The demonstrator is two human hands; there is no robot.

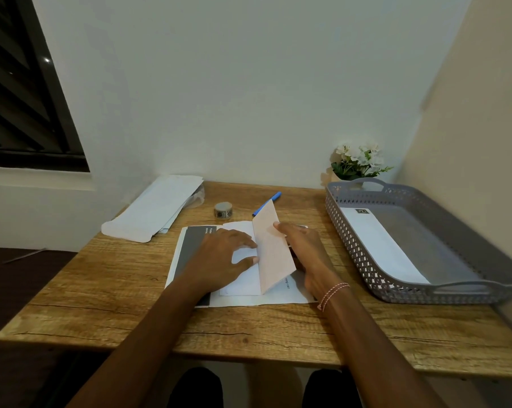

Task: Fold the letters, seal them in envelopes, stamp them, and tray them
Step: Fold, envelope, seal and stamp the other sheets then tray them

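A white letter (271, 248) lies at the middle of the wooden table (131, 290), its right part raised in a fold. My left hand (222, 254) presses flat on the letter's lower half, fingertips at the crease. My right hand (304, 248) is behind the raised flap, its fingers straight against the paper. Under the letter lie more printed sheets (190, 248). A stack of white envelopes (154, 207) sits at the back left. A small stamp roll (223, 209) stands behind the letter. The grey perforated tray (351, 231) at the right holds one stamped envelope (378, 242).
A blue pen (268, 202) lies behind the raised flap. A pot of white flowers (359, 161) stands in the back corner behind the tray. Walls close the table at the back and right; a window is at the upper left.
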